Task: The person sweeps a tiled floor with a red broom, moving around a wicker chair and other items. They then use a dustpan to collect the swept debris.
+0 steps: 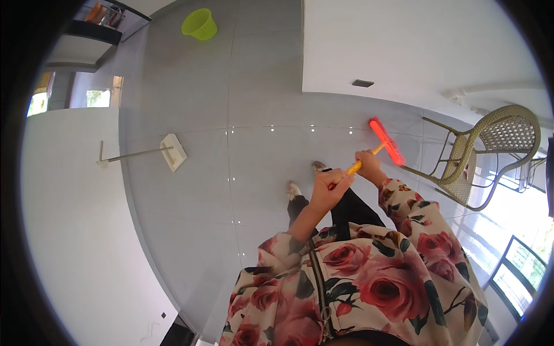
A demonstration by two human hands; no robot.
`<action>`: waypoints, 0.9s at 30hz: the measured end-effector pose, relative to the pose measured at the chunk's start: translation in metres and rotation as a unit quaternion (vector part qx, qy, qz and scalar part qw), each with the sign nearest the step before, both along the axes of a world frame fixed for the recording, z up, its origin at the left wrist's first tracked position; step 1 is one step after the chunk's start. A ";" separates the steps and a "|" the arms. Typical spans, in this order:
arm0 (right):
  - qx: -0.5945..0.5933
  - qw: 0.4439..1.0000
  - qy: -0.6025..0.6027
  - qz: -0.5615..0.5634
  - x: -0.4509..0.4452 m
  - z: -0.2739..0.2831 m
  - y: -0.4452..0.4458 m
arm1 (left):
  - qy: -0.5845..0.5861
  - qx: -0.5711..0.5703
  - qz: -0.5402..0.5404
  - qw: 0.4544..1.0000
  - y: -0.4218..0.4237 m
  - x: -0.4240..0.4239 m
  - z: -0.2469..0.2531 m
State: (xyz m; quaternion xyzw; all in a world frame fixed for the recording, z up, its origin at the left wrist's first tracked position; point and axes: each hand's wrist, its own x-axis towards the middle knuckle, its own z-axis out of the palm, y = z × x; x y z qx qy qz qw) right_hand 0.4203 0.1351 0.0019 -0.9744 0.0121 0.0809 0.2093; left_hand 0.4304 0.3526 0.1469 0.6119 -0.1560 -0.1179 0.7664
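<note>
My left hand (330,188) grips the upper end of a broom's yellow handle (354,168). Further down the same handle, my right hand (368,164) is closed around it. The broom's red head (386,142) with pink-red bristles is at the grey tiled floor, close to a leg of the wicker chair. Off to the left stands a long-handled white dustpan (174,153), with a small orange bit in its pan. My feet are on the floor below my hands.
A wicker armchair (459,162) stands at the right, near the white wall (411,47). A green plastic basket (200,24) is on the floor at the upper left. Another white wall (78,194) runs along the left, beyond the dustpan.
</note>
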 end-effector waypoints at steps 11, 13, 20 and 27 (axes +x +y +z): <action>0.319 0.940 -0.060 0.104 0.109 0.014 0.203 | -0.096 0.322 0.085 0.938 0.080 0.038 0.090; 0.355 0.924 -0.058 0.128 0.108 0.032 0.224 | -0.138 0.333 0.103 0.927 0.076 0.028 0.105; 0.261 0.953 -0.072 0.137 0.042 0.078 0.183 | -0.138 0.170 0.098 0.971 0.086 -0.024 0.137; 0.110 0.970 0.063 0.207 0.026 0.036 0.197 | 0.106 0.150 0.191 0.964 0.123 -0.032 0.093</action>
